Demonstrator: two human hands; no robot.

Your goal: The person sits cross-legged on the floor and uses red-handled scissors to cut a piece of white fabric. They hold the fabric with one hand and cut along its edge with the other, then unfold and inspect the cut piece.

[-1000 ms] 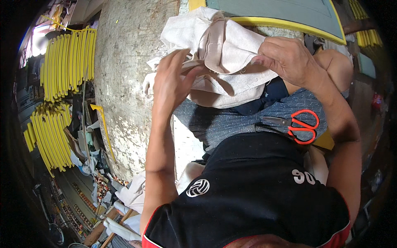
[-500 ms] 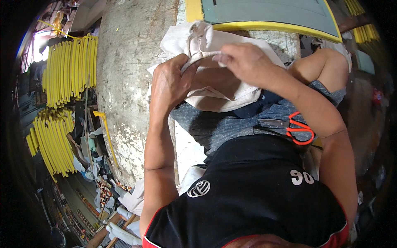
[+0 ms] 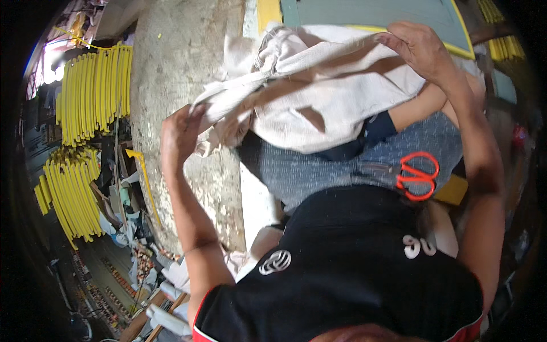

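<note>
A cream-coloured cloth [image 3: 336, 108] spreads in front of me, bunched and gathered near its far edge. My left hand [image 3: 181, 134] is closed on its left end, fingers wrapped around a rolled fold. At the far right, my right hand [image 3: 419, 48] pinches the upper corner of the same cloth. Between both hands the upper edge is stretched in a long band, with a gathered knot-like spot toward the middle. Scissors [image 3: 419, 175] with orange-red handles lie on my lap, their dark blades pointing left.
A worn, paint-flaked board [image 3: 176, 62] lies to the left. Behind the cloth is a grey-green panel with a yellow frame [image 3: 461, 28]. Bundles of yellow strips [image 3: 94, 94] stand at the far left, with scraps of cloth [image 3: 171, 319] below.
My hands have moved apart, the left toward the lower left and the right toward the upper right. The cloth edge between them is now drawn out wide.
</note>
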